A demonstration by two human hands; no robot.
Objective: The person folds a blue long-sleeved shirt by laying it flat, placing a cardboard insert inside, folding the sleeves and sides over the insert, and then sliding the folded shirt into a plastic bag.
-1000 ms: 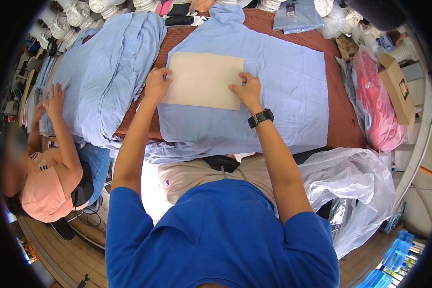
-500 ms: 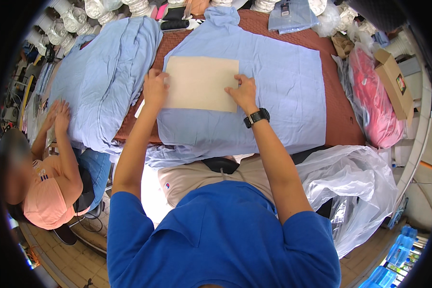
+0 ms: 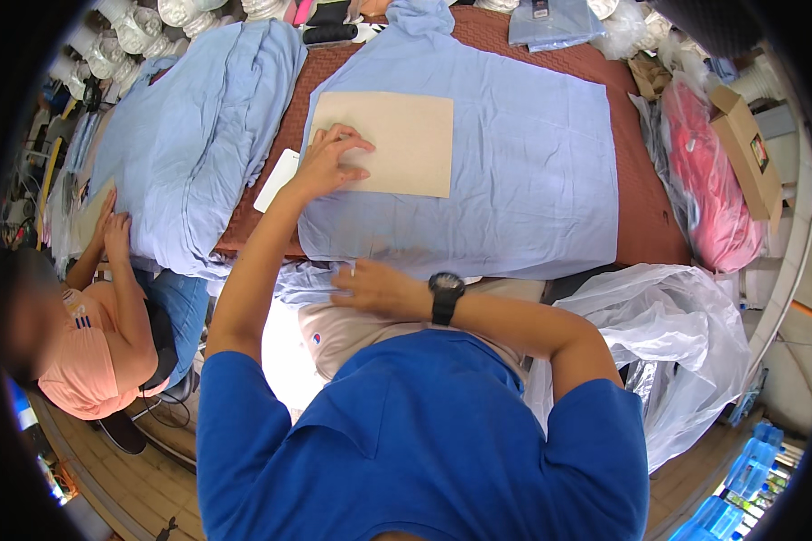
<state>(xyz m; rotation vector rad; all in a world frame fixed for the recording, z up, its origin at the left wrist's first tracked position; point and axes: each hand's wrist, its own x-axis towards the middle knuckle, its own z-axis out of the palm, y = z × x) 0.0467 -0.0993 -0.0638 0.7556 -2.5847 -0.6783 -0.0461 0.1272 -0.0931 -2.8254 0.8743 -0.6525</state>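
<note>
A beige rectangular sheet (image 3: 410,149), stiff like cardboard, lies flat on a light blue cloth (image 3: 523,180). Over the sheet's left part rests my left hand (image 3: 338,158), its fingers spread apart and holding nothing. My right hand (image 3: 379,288), with a black watch on its wrist, is at the cloth's near edge, in front of my body. Motion smears its fingers, and whether they hold anything cannot be made out. Beside my left wrist lies a white card-like piece (image 3: 278,180), partly hidden under my forearm.
A brown quilted cover (image 3: 639,180) lies under the cloth. Rumpled blue fabric (image 3: 189,144) is piled at left, where a person in an orange shirt (image 3: 99,352) works. A black roll (image 3: 329,34) lies at the back. Clear plastic (image 3: 668,334) and bagged red fabric (image 3: 708,171) are at right.
My right hand has let go of the sheet's right edge and moved down toward me. My left hand has slid from the left edge onto the sheet, uncovering more of the white piece.
</note>
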